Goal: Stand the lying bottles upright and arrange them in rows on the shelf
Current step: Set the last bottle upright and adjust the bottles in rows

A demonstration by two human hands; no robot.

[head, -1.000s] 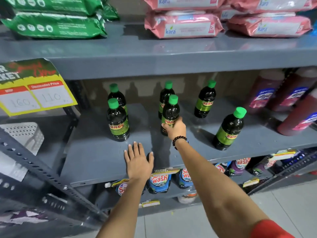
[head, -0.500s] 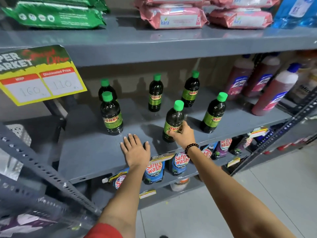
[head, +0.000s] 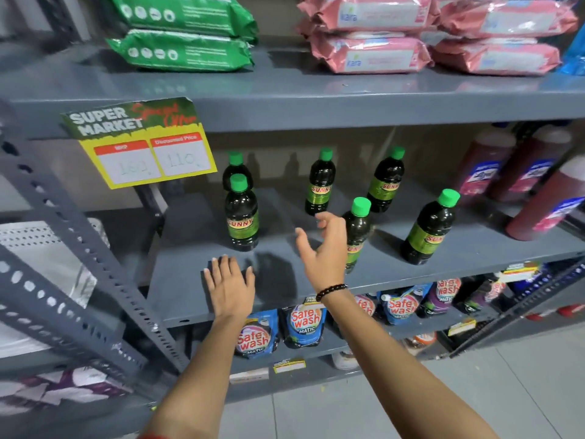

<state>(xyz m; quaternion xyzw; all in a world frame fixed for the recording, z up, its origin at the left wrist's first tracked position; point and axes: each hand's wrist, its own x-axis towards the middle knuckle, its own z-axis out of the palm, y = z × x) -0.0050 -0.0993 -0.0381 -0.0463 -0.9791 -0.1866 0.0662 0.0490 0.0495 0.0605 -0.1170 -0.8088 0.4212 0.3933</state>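
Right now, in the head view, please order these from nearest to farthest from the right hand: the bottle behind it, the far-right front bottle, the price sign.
From the right hand:
1. Bottle behind it, just right of the fingers.
2. Far-right front bottle, further right.
3. Price sign, upper left.

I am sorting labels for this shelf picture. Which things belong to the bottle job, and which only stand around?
Job: green-capped bottles, all six upright; middle shelf; left hand; right hand.

Around: price sign, red bottles, pink packs, green packs, detergent pouches.

Six bottles (head: 242, 213) upright on shelf (head: 190, 280) (two rows).
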